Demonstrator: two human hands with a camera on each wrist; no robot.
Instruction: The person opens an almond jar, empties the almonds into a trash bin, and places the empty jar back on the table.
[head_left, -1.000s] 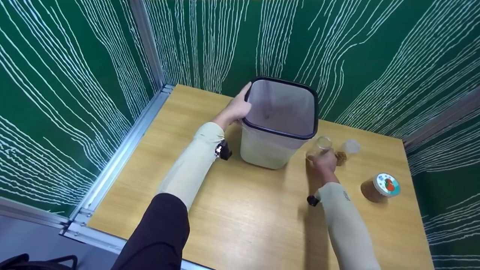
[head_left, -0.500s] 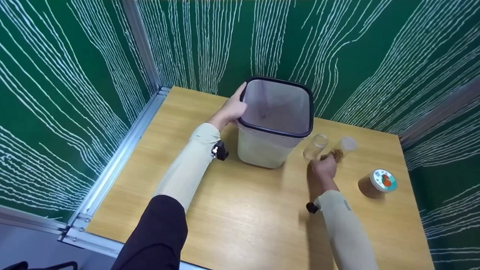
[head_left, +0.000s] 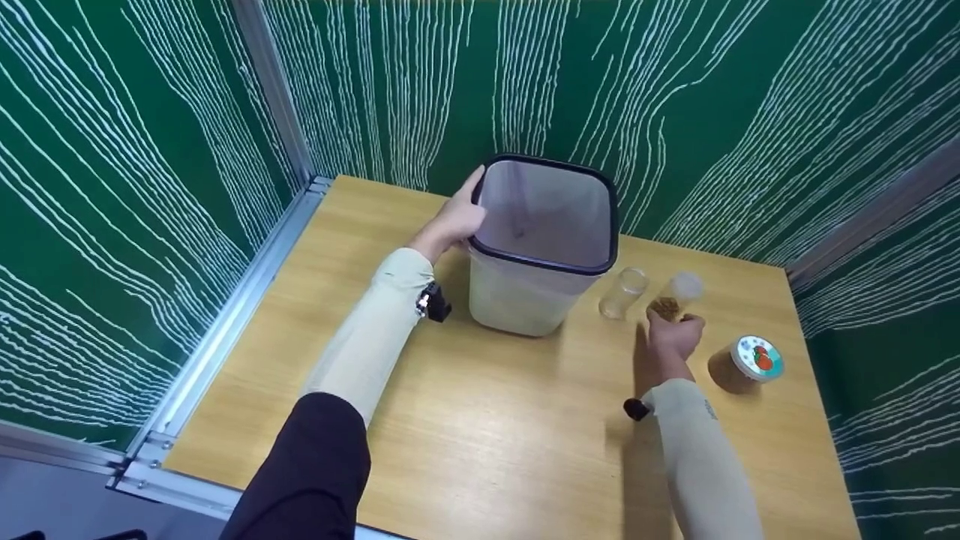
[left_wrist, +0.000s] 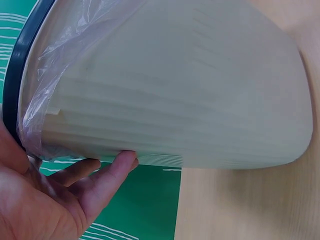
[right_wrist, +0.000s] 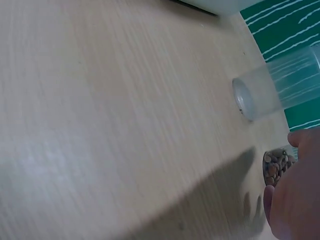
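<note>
Left hand [head_left: 459, 216] holds the bin [head_left: 517, 304] at its upper left corner, on the black rim [head_left: 547, 264]. Right hand [head_left: 677, 335] is low at the filled jar [head_left: 684, 291], thumb and fingers set apart on either side of it; can't tell if it's actually gripping.

Head view: bin stands mouth up toward the back of the wooden table [head_left: 487, 427], near the green wall [head_left: 667, 75] with white wavy lines. Clear jar [head_left: 624, 292] stands between bin and filled jar, apart from the right hand. Filled jar has brown pieces [head_left: 665, 307] at the bottom, whitish top. Lidded jar [head_left: 727, 373] is off to the right; its lid [head_left: 759, 358] has a teal-and-white label with an orange-red fruit picture, any text too small to read. Grey mark [head_left: 709, 409] on the pale right sleeve [head_left: 705, 450], also unreadable.

Left wrist view: palm at the rim, fingers curled against the outer wall of the bin. Thin clear plastic film [left_wrist: 90, 42] hangs over the outside below the rim.

Right wrist view: hand at the right edge, mostly hiding the filled jar; brown pieces show between thumb and fingers. Clear jar beside it, bin's bottom edge at the top.
</note>
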